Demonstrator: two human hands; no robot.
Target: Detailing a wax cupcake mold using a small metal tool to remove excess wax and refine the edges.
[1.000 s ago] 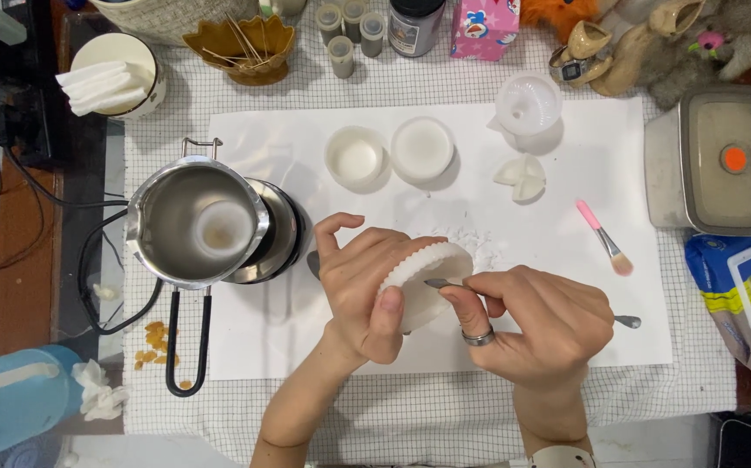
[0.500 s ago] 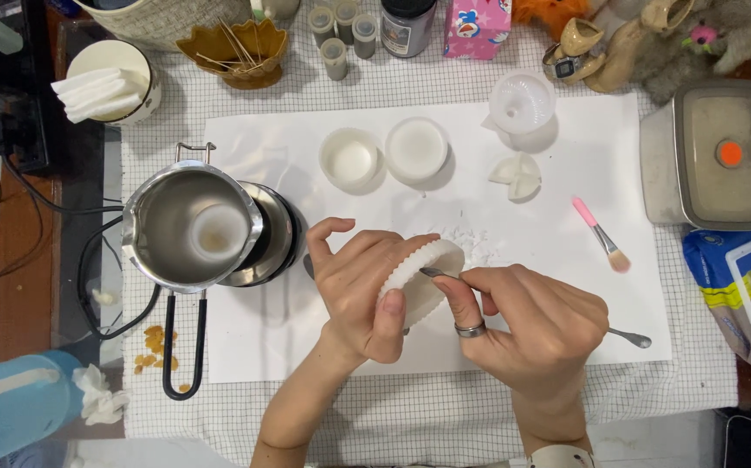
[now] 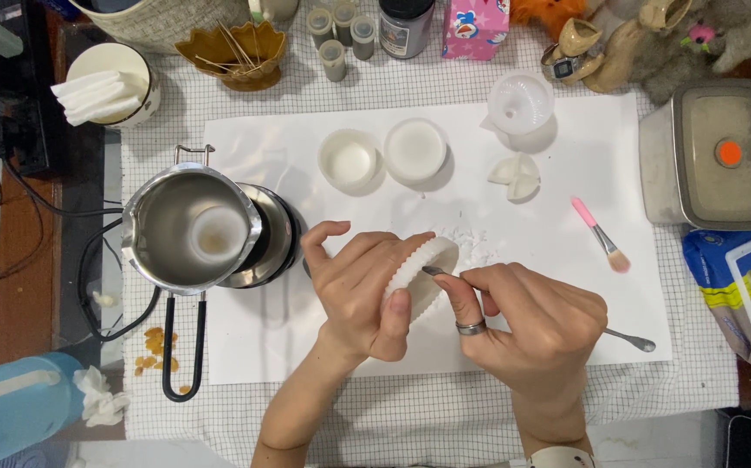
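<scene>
My left hand (image 3: 360,290) grips a white fluted mould (image 3: 424,270) tilted on its side above the white sheet (image 3: 566,217). My right hand (image 3: 523,325), with a ring on one finger, pinches a thin metal tool (image 3: 634,339). The tool's tip rests at the mould's rim, and its other end sticks out to the right of the hand. White crumbs (image 3: 478,245) lie on the sheet just beyond the mould.
A steel pot (image 3: 187,232) with a black handle sits on a small burner at left. Two white round moulds (image 3: 348,161) (image 3: 415,150), a clear funnel (image 3: 520,102), a pink brush (image 3: 599,234), a lidded metal box (image 3: 715,156) and several jars surround the sheet.
Both hands have stayed over the sheet's middle. The mould has turned slightly in my left hand and the tool tip has shifted along its rim.
</scene>
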